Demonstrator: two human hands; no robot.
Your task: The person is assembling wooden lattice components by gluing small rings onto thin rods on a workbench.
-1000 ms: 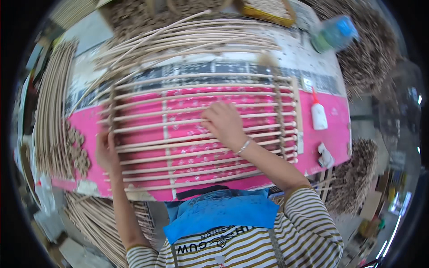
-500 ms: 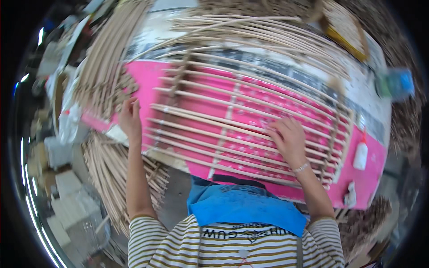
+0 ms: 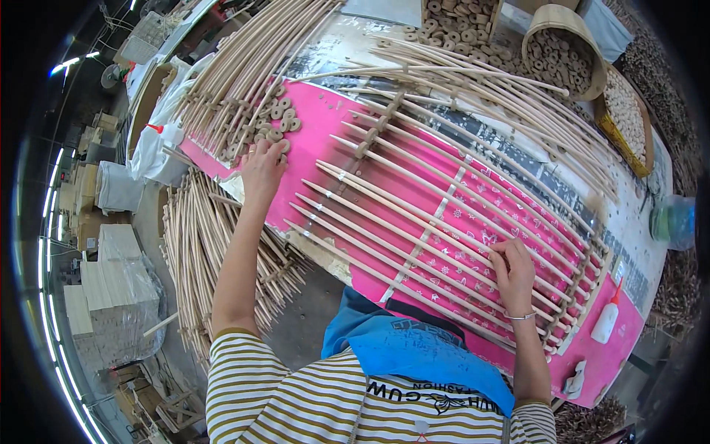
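Pale wooden rods (image 3: 414, 214) with tapered ends lie side by side in a slanting row in front of me. Wooden rings are threaded on some of them. At the upper left, my left hand (image 3: 264, 174) is down at a small pile of wooden rings (image 3: 285, 111), its fingers bent and closed around one ring at the pile's near edge. My right hand (image 3: 514, 272) is over the right half of the row. Its thumb and fingers are pinched at one rod, and the exact grip is partly hidden.
A pink sheet (image 3: 333, 126) covers part of the table. Rod bundles lie at the far left and the back. A round tub of rings (image 3: 562, 63) and a yellow box (image 3: 625, 118) stand at the back right. A glue bottle (image 3: 606, 318) lies on the right.
My left hand has moved forward onto the ring pile. The view has turned, so the row appears more slanted. My right hand stays over the rods, still pinched.
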